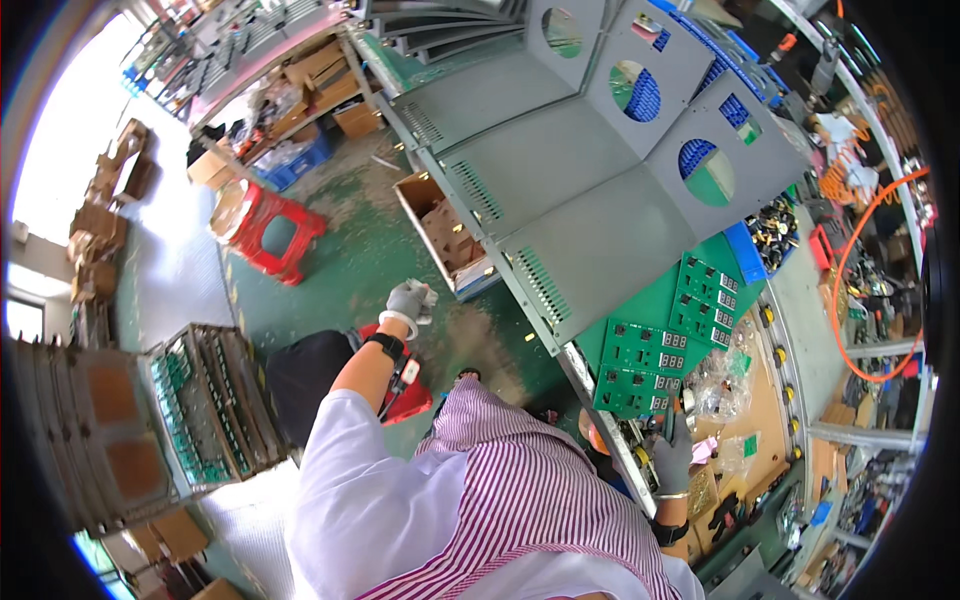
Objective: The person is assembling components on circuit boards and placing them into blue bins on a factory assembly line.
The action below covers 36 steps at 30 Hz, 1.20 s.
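My left hand (410,304), in a pale grey glove with a white band at the wrist, is held out over the floor. Its fingers are curled in, and whatever they may hold is hidden. On the right, my gloved right hand (673,458) is closed around something dark and slim that I cannot make out, just below the green circuit boards (640,365). These boards carry small digit displays and lie on a green work surface (625,325). Beyond them stand several grey bent metal panels (600,240) with round cutouts and slots.
A blue bin (745,252) of small parts stands beside the boards. Clear plastic bags (722,390) lie on the bench. An orange air hose (850,290) hangs at right. On the floor are a red stool (268,232), an open carton (440,228) and, at left, racks of boards (205,400).
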{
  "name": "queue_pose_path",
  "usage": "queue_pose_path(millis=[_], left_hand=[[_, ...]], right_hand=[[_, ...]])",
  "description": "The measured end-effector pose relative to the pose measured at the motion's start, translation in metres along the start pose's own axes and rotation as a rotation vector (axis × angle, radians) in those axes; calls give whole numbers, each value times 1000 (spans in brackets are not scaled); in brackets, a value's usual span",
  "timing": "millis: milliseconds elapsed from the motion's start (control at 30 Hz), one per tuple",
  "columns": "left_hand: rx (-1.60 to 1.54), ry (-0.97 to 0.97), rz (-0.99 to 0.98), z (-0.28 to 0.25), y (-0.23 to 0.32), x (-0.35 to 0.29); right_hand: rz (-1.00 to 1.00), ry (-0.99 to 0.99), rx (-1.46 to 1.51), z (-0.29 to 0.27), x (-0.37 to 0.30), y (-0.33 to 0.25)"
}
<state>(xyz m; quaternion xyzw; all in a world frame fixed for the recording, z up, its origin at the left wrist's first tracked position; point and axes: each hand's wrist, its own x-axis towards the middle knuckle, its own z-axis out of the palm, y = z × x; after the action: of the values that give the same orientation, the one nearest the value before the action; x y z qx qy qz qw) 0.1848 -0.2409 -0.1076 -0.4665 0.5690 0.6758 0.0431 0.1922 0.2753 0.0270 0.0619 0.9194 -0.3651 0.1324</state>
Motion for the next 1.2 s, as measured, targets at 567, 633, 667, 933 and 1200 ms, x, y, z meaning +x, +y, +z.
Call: queue_pose_path(millis=[567, 633, 667, 933, 1200], left_hand=[[1058, -287, 698, -49, -18, 234], [1818, -501, 858, -26, -54, 202], [1814, -735, 937, 0, -63, 159], [780, -1350, 72, 156, 7, -131], [1364, -1116, 1313, 244, -35, -136]], right_hand=[[415, 426, 377, 59, -133, -17], [557, 394, 223, 51, -121, -19], [579, 455, 367, 53, -122, -2], [681, 383, 299, 22, -48, 126], [537, 349, 223, -20, 15, 125]])
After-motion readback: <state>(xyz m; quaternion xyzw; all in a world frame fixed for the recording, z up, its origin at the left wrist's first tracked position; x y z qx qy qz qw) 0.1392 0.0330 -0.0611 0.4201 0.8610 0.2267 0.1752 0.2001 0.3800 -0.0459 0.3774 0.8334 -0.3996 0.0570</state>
